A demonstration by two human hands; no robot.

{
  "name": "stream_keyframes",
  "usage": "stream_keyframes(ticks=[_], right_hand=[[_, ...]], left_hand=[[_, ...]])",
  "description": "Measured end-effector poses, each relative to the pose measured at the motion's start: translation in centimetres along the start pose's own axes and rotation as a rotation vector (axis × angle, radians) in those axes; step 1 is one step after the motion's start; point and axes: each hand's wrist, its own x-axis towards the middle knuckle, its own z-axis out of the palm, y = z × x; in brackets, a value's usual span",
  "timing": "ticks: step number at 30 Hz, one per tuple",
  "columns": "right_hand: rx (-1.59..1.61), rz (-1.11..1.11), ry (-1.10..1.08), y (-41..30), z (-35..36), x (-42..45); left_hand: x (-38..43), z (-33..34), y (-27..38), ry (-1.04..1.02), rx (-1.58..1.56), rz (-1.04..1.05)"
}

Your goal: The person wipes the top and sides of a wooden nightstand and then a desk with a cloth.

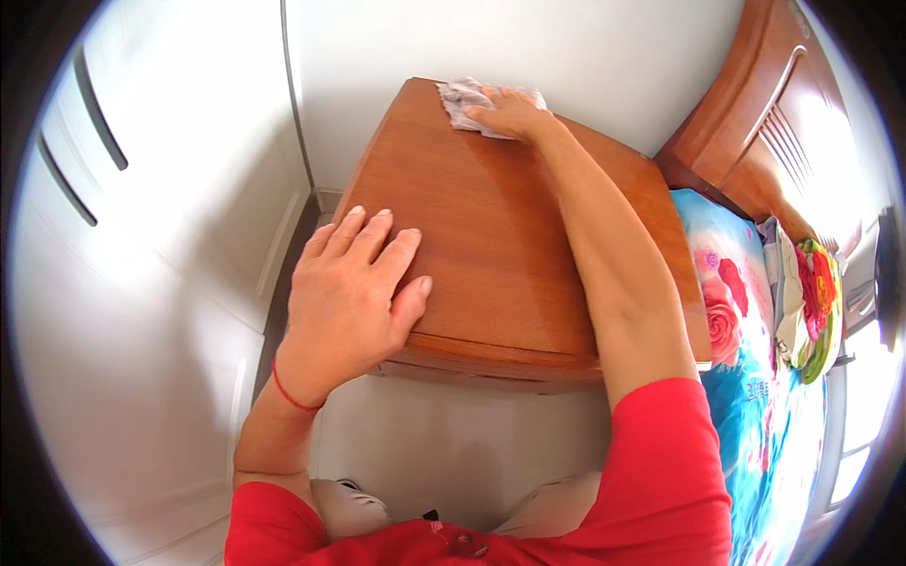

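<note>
A brown wooden bedside cabinet (467, 233) stands before me, its smooth top facing up. At the far edge of that top, by the wall, my right hand (513, 113) presses on a crumpled pale cloth (463, 106). The cloth spreads out on both sides of the fingers, and part of it is hidden under the palm. My left hand (357, 283) is over the near left corner of the cabinet, palm down with fingers apart and nothing held. A red cord circles the left wrist.
White wardrobe doors (163, 297) with dark handles rise on the left. A white wall (495, 42) stands behind the cabinet. On the right are a wooden headboard (750, 120), a bed with a blue floral cover (757, 424) and a pile of folded fabrics (796, 311).
</note>
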Motion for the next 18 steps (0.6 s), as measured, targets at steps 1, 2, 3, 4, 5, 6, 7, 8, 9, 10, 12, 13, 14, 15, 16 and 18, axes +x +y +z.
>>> stream_keyframes(ticks=[1,2,3,4,5,6,7,8,9,10,12,13,14,15,16,18], right_hand=[[0.036,0.011,-0.01,-1.4,-0.1,0.5],[0.072,0.021,-0.021,-2.5,-0.3,0.8],[0.075,0.02,-0.017,-2.8,-0.4,1.4],[0.059,-0.009,-0.044,-2.6,-0.3,1.8],[0.043,-0.034,-0.071,-2.0,-0.1,1.9],[0.043,-0.042,-0.08,-3.4,0.2,1.5],[0.046,-0.145,-0.073,-5.0,0.1,0.3],[0.049,-0.245,-0.067,-6.1,-0.1,-1.1],[0.056,-0.254,-0.078,-7.3,-0.9,-3.0],[0.054,-0.339,-0.11,-8.3,-1.8,-5.2],[0.041,-0.502,-0.134,-7.9,-1.9,-8.0],[0.05,-0.525,-0.131,-8.8,-2.6,-9.7],[0.046,-0.604,-0.153,-9.5,-2.9,-11.8],[0.032,-0.673,-0.169,-10.0,-3.8,-14.2],[0.03,-0.673,-0.164,-9.9,-4.4,-16.3],[0.012,-0.724,-0.185,-9.4,-4.8,-19.7]], left_hand=[[0.0,0.1,0.0,0.035,-0.006,0.01],[-0.1,0.2,0.1,0.049,-0.01,0.01],[-0.1,0.4,0.3,0.05,-0.006,0.013],[0.0,0.7,0.6,0.061,-0.044,0.021],[0.1,0.8,1.0,0.073,-0.083,0.031],[-0.2,0.8,0.5,0.059,-0.083,0.017],[-0.5,0.8,0.2,0.056,-0.084,0.005],[-0.7,0.9,-0.2,0.144,-0.138,-0.037],[-1.1,0.5,-0.5,0.225,-0.182,-0.08],[-1.1,0.3,-1.0,0.225,-0.194,-0.048],[-1.0,0.7,-0.9,0.248,-0.286,-0.037],[-1.1,0.5,-1.4,0.295,-0.361,-0.034],[-1.4,-0.3,-2.1,0.293,-0.337,-0.046],[-1.6,-1.3,-2.8,0.26,-0.474,-0.141],[-1.3,-2.1,-3.1,0.291,-0.52,-0.15],[-0.5,-4.8,-2.3,0.241,-0.674,-0.304]])
